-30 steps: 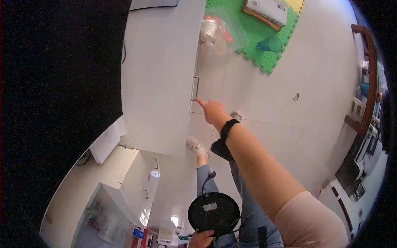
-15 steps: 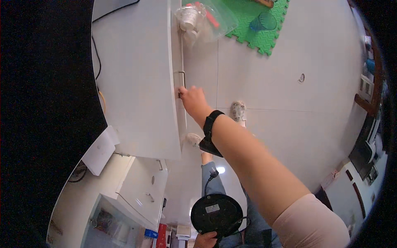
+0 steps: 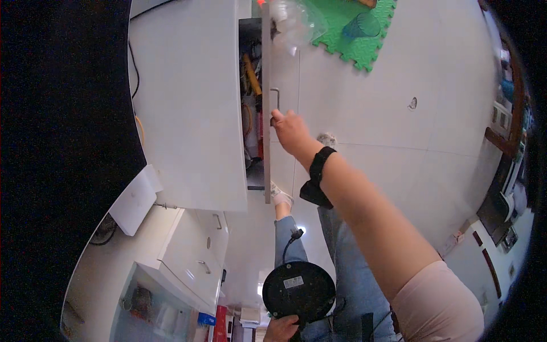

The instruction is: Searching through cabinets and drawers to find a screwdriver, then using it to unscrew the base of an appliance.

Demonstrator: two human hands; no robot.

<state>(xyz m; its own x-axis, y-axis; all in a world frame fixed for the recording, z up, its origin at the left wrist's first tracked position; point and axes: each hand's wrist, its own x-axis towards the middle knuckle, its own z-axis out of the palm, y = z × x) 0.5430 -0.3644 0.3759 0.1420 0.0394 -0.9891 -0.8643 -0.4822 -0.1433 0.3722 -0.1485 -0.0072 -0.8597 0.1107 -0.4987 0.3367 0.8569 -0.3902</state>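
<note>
We hold black disc [image 3: 299, 292] by rim, left hand [image 3: 282, 329]; likely stiff, slick | right hand [image 3: 292, 131] curls on drawer handle [image 3: 278, 100]; seems rigid, best held mid-bar

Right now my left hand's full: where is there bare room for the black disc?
Bare: the white top between the cable and open drawer, and the floor between the green mat and right hand. Crowded: inside the drawer and around the bag.
</note>
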